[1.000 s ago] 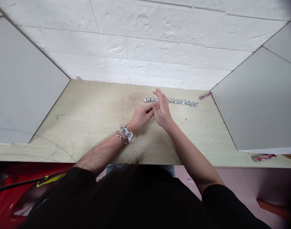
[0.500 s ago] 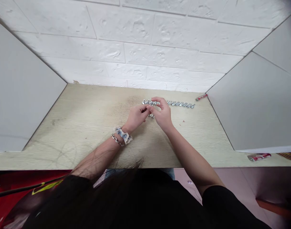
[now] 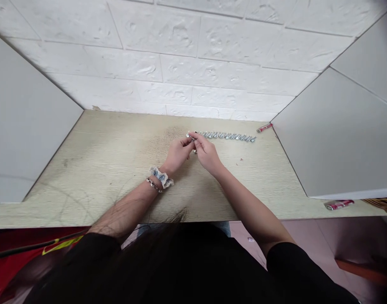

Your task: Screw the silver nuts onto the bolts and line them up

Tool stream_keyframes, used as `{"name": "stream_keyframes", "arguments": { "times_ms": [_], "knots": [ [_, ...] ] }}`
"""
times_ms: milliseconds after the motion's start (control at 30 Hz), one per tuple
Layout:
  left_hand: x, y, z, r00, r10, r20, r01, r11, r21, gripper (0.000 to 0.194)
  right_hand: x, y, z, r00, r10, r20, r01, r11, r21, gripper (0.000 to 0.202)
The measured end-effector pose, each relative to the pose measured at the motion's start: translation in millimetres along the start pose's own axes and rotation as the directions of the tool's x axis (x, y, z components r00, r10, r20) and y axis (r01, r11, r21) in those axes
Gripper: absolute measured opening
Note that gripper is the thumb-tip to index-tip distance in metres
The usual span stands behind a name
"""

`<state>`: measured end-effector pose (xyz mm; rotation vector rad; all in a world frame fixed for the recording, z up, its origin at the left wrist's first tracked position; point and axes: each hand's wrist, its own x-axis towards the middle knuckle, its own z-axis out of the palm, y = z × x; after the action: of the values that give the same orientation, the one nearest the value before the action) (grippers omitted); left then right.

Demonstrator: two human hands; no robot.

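The screws [image 3: 227, 136] were bright silver, with broad flat bases and thin shanks, most of the shanks slanting up to the right. They stood close together in one line on the desk [image 3: 117, 169], near the wall [image 3: 181, 38]. The right hand [image 3: 208, 158] covered part of the line near its left end; its thumb and forefinger were nearly closed on a small metal part [image 3: 192, 138]. The left hand [image 3: 177, 156] met it there, fingers curled, thumb and forefinger drawn together; whether these gripped the part could not be told. A scrunchie [image 3: 162, 177] and a chain bracelet [image 3: 153, 185] encircled the left wrist. One red cylinder [image 3: 264, 128] lay beyond the line's right end, beside the right panel [image 3: 333, 135]; another [image 3: 339, 204] lay near the front edge. The left panel [image 3: 28, 118] bounded the opposite side.
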<state>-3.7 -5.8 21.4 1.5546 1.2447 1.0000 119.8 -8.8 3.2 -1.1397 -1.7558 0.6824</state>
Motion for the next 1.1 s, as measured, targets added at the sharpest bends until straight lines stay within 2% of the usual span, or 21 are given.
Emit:
{"name": "stream_keyframes", "arguments": {
  "times_ms": [100,200,300,433,500,567,667,767,867,967,1100],
  "knots": [
    [0,1,1.3,1.000,0.002,-0.002,-0.002,1.000,0.004,0.025,3,2,-6,1.000,0.008,-0.005,-0.008,0.996,-0.093,0.034],
    [-1,2,1.3,0.999,0.028,-0.019,-0.026,0.998,0.065,0.026,5,0,-14,0.995,-0.101,0.014,0.101,0.961,-0.258,0.029],
    [-2,2,0.8,0.998,0.061,-0.013,-0.058,0.990,0.130,0.026,5,-6,-18,0.983,-0.178,0.040,0.176,0.872,-0.456,0.027],
    [-5,1,2.9,0.996,0.084,0.015,-0.085,0.982,0.167,0.027,6,-8,-23,0.979,-0.199,0.047,0.184,0.754,-0.630,0.035],
    [-5,0,4.8,0.996,0.077,0.046,-0.083,0.986,0.143,0.026,6,-7,-25,0.983,-0.171,0.061,0.171,0.758,-0.630,0.044],
    [-6,0,6.0,0.996,0.058,0.064,-0.064,0.993,0.101,0.025,6,-7,-28,0.992,-0.115,0.055,0.126,0.800,-0.587,0.051],
    [-5,1,5.6,0.998,0.034,0.047,-0.037,0.998,0.059,0.026,5,-11,-31,0.998,-0.056,-0.004,0.047,0.880,-0.472,0.047],
    [-4,1,3.3,0.999,0.030,0.028,-0.031,0.998,0.062,0.030,6,-12,-30,0.989,-0.142,0.032,0.144,0.915,-0.378,0.029],
    [-2,-1,1.0,0.999,0.031,0.013,-0.032,0.995,0.098,0.027,7,-9,-28,0.962,-0.236,0.140,0.271,0.900,-0.340,0.027],
    [0,-4,-0.3,0.999,0.039,-0.006,-0.038,0.987,0.156,0.024,8,-4,-26,0.957,-0.219,0.188,0.272,0.901,-0.337,0.027],
    [0,-4,0.0,0.998,0.056,0.021,-0.059,0.976,0.209,0.025,8,-1,-24,0.974,-0.150,0.171,0.209,0.886,-0.413,0.020]
  ]
}}
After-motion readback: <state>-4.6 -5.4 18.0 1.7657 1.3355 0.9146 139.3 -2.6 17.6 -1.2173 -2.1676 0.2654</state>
